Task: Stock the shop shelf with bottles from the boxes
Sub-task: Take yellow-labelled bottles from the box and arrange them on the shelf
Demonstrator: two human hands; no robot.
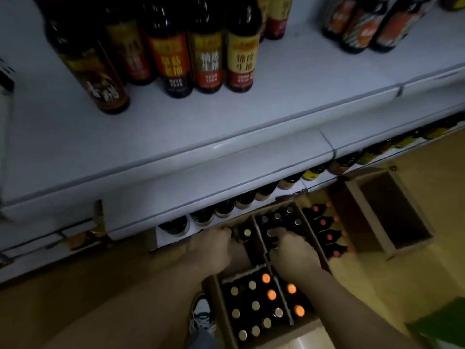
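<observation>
Cardboard crowds the floor in the head view, and the stocking looks only partly done. The upper shelf (226, 127) carries a cluster of dark bottles (206, 51) at its back left and a second cluster (364, 26) at the far right, with a wide bare white stretch in front of them and between them. Beneath its edge, a lower row of bottles (224, 209) peeps out.

The empty box (367, 217) stands at the right. The near box (222, 313) looks full, with silver and orange caps in ranks. The middle box (271, 207) holds many capped bottles. Just beside it lie the red-capped bottles (327, 230). Most of the stock seems yet to be shelved.

Both hands reach down into the middle box. The left hand (214, 250) sits at the box's left wall, its fingers bent down just beside a silver-capped bottle (246, 233). Whether they hold that bottle or the cardboard cannot be told. The right hand (289, 250) lies over the bottle tops in the right compartment, with its fingers bent down among the caps and touching them. In this dim light a firm grip on any one bottle cannot be made out.
</observation>
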